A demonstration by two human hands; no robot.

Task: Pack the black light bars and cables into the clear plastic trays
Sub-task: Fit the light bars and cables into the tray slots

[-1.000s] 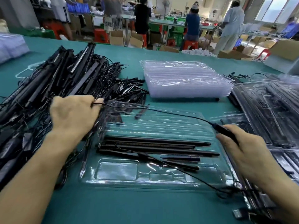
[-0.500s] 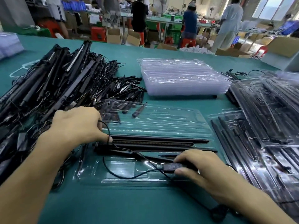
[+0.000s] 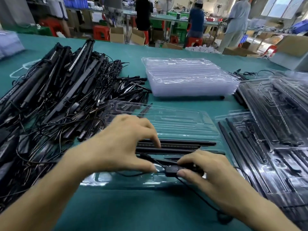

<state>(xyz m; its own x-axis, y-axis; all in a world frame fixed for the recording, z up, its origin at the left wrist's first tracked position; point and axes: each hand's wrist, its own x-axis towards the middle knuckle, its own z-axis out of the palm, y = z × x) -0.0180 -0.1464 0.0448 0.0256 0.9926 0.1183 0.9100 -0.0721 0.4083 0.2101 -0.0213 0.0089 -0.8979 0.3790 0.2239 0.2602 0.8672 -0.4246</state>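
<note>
Head view. The reference item is the open clear tray [image 3: 175, 120], which lies flat on the green table [image 3: 133, 205] directly in front of the person.

1. Tray contents: several black light bars [image 3: 183, 144] lie side by side across the middle channels of the tray, parallel to its long edges. The channels on the far side of the bars hold nothing.
2. Left hand [image 3: 120, 147]: positioned over the left half of the tray. The fingers are spread wide and arched. The fingertips come down on the light bars, and the thumb tip touches the thin black cable [image 3: 133, 174] at the tray's near edge. The hand is motion-blurred, so finer contact cannot be told.
3. Right hand [image 3: 211, 170]: positioned over the near right part of the tray. Thumb and forefinger pinch a small black inline module [image 3: 171, 170] on the cable, holding it low over the near compartments. From the module, the cable runs left along the near edge and right under the hand onto the table.
4. Left of the tray: a large loose pile of bars and cables [image 3: 58, 97], its edge touching the tray's far left corner.
5. Beyond the tray: a stack of empty trays [image 3: 190, 77], set apart from it.
6. Right of the tray: filled trays [image 3: 275, 122], overlapping one another, just beside it.
7. Far beyond the tray: standing people [image 3: 196, 19] at other benches.
</note>
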